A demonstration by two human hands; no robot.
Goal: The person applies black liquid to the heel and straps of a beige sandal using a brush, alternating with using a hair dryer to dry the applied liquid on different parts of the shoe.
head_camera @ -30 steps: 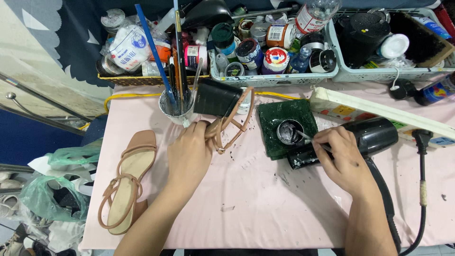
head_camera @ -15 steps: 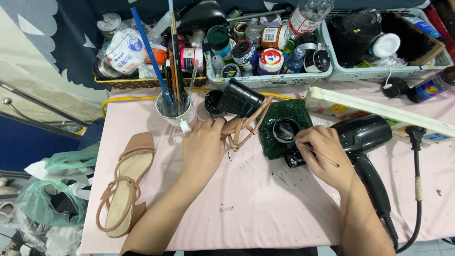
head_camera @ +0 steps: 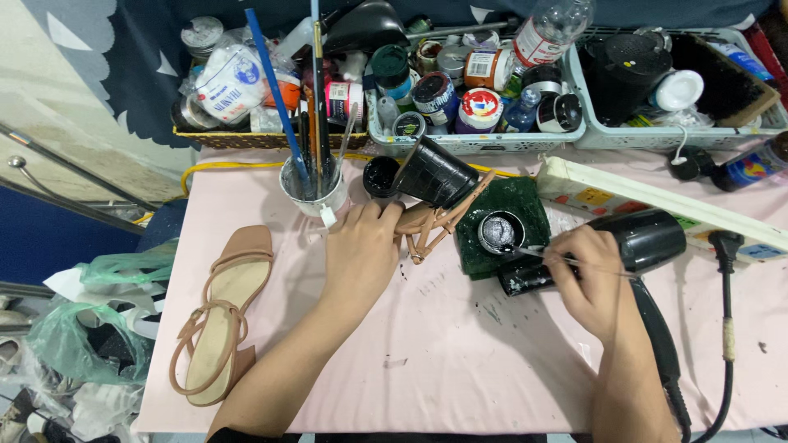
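Left hand (head_camera: 361, 250) grips a tan heeled sandal (head_camera: 435, 215), steadying it; right hand (head_camera: 595, 279) pinches a thin brush (head_camera: 546, 255) dipped into a small jar (head_camera: 501, 232).

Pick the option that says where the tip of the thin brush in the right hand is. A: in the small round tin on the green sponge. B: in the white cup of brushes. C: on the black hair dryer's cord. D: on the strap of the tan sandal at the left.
A: the right hand holds the thin brush with its tip in the small round tin that sits on the green sponge.
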